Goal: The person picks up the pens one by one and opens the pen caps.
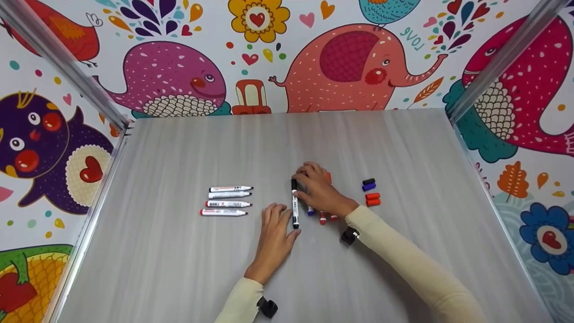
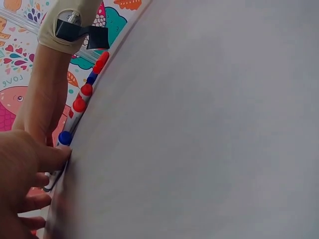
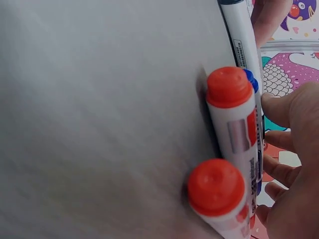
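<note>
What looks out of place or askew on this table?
Four loose caps lie right of the hands, off their markers. The black marker lies lengthwise while the four markers on the left lie crosswise in a neat row. Nothing spilled or broken.

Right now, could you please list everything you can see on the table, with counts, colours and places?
Grey wood-grain table: one, walled by cartoon animal panels.
Uncapped white-barrelled markers in a row: four, two with black ends, two with red, left of centre.
Black-capped white marker: one, centre, between both hands.
Markers under the right hand: about three, blue and red ends.
Loose marker caps: four; black, blue, two red; right side.
Left hand: fingers flat, touching the black-capped marker.
Right hand: resting over the markers.
</note>
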Demonstrator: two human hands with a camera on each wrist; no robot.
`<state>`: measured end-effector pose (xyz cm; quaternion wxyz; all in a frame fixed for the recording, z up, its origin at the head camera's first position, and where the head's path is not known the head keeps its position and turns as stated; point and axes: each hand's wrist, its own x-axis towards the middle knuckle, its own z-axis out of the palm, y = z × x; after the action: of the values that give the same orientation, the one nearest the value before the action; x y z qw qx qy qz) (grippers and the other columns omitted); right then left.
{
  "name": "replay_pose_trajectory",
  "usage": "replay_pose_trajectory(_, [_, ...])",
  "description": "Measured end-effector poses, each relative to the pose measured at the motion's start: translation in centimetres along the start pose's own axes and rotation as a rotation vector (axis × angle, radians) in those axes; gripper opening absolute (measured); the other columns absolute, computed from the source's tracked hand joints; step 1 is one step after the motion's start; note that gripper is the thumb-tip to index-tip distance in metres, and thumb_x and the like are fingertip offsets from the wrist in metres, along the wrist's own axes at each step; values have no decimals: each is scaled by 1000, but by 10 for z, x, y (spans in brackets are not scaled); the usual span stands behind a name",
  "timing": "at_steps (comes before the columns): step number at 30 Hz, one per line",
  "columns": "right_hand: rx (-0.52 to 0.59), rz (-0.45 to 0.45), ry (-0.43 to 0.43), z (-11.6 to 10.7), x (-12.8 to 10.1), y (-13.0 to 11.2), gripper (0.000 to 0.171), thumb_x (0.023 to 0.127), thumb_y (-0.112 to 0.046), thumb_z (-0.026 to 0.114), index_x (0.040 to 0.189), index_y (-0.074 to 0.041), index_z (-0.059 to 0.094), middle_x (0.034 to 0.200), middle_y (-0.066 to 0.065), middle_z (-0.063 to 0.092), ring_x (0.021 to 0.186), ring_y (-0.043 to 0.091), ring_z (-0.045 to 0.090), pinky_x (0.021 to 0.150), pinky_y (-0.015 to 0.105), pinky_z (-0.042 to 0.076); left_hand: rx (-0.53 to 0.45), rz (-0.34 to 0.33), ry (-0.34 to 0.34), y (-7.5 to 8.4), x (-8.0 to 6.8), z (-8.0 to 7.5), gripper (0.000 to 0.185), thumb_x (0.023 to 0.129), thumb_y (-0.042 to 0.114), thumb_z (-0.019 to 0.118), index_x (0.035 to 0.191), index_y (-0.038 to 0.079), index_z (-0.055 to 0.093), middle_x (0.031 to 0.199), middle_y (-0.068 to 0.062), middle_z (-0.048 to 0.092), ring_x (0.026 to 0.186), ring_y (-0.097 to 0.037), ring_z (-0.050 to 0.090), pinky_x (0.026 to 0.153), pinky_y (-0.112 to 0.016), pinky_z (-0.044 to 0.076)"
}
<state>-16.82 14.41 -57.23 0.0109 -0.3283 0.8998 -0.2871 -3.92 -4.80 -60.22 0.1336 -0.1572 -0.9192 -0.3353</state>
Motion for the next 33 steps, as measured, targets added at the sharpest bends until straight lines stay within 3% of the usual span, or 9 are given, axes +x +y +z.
replay_pose_trajectory(6, [-30,23,-21,0,3,-1,48,106,-27,77,145,-2,67,150,19,57,156,44,32,126,69,21,10,-36,6,3,1,2,50,88,11,93,131,-4,72,138,-19,60,143,-41,46,124,-72,28])
replay_pose_trajectory(13, [-77,8,-28,0,5,-2,43,106,-25,75,140,0,68,149,20,56,157,45,32,125,70,22,2,-20,4,3,3,0,48,87,13,94,128,-3,73,136,-20,61,140,-41,47,123,-73,28])
replay_pose_trajectory(18, [-47,-37,-16,-3,1,-4,39,105,-24,74,132,4,69,146,23,57,157,49,32,125,71,22,-34,-20,-51,2,3,-10,50,85,17,95,127,-1,74,136,-19,62,140,-39,47,124,-72,27])
replay_pose_trajectory(25, [2,-11,-29,-12,-9,-10,41,109,-28,70,135,4,67,152,22,54,160,45,29,126,70,20,-113,-67,-125,4,7,-27,58,82,13,98,132,-1,73,139,-14,61,138,-34,47,116,-53,41])
replay_pose_trajectory(33, [55,-15,-4,-22,-16,-16,40,110,-29,69,135,2,67,154,22,54,159,42,32,129,66,20,-277,-116,-265,4,14,-43,73,83,9,96,146,-6,63,145,-19,59,140,-37,50,117,-55,44])
